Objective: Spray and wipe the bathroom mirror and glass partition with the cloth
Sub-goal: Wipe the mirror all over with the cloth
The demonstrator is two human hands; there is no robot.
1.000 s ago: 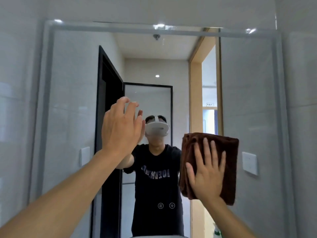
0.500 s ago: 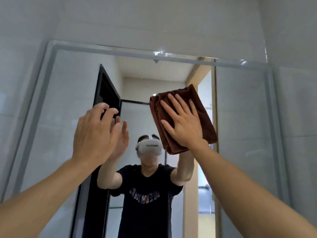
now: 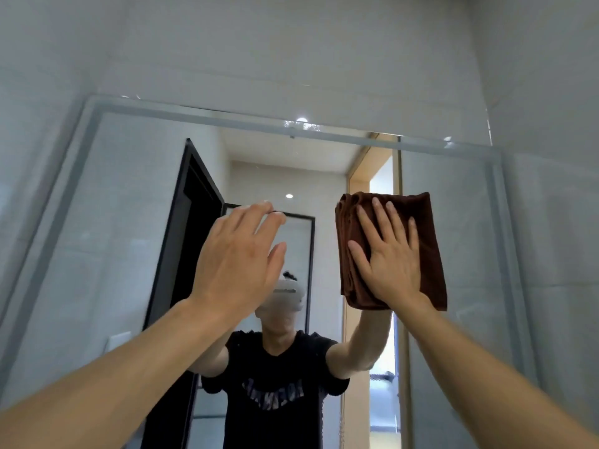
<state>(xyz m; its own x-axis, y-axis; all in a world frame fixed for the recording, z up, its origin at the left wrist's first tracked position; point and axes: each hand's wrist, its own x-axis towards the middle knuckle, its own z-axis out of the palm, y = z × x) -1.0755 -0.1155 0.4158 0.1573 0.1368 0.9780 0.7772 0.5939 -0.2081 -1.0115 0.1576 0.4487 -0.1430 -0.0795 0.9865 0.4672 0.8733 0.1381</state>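
Your right hand [image 3: 390, 254] presses the folded cloth [image 3: 424, 222], long axis upright, flat-fingered against the mirror [image 3: 460, 254] below its top edge; your left hand [image 3: 238, 257] hovers empty, fingers relaxed, alongside.

The right hand [image 3: 390, 254] has slid the cloth [image 3: 424, 228] up the mirror [image 3: 136, 222] from 4 o'clock toward 1 o'clock, squaring it; the left hand [image 3: 236, 264] rose slightly.

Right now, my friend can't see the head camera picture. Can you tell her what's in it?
A person's right hand presses a folded brown cloth flat against a big bathroom mirror, high up near its top edge. The left hand is raised beside it, open and holding nothing. The mirror reflects the person in a black T-shirt and a dark doorway behind them.
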